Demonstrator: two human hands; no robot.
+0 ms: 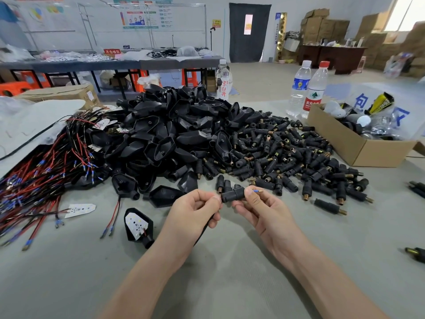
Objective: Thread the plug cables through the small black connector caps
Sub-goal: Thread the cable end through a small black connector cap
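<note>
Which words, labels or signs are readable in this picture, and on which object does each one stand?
"不合格区": red sign on the far table.
"京白开", red, first character uncertain: white bottle.
"农夫山", rest hidden: red-capped bottle.
"包" and "区", blue: white sheet behind the cardboard box.
Too blurred to read: wall posters, yellow door sign, blue-labelled bottle.

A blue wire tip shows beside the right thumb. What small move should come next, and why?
Probably the right hand should pinch the blue tip and draw it further out, since only the tip shows past the black cap, while the black cable trails below the left hand.
</note>
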